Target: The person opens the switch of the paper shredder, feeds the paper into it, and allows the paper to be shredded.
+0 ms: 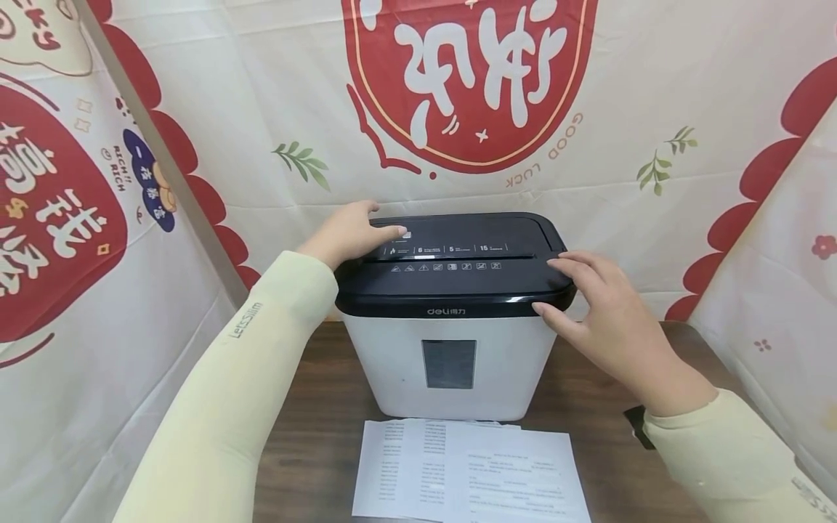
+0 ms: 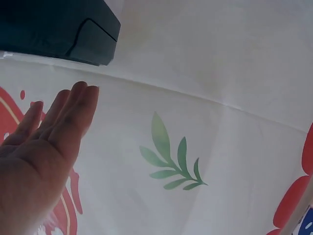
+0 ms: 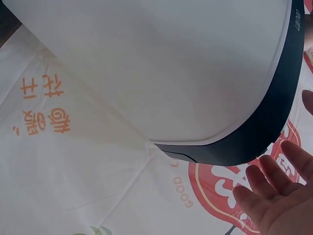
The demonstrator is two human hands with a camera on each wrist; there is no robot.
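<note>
A paper shredder with a white bin and black top stands upright on a wooden table, a dark window in its front. At the top's left rear edge is my left hand, thumb reaching over the surface. The left wrist view shows that hand with straight fingers just below the black top. My right hand is spread around the right front corner, fingertips right at the rim. In the right wrist view, its loosely bent fingers are beside the black rim. Neither hand grips anything.
Printed sheets of paper lie on the table in front of the shredder. A small black object sits partly behind the right sleeve. White cloth walls with red prints enclose the table at the back and sides.
</note>
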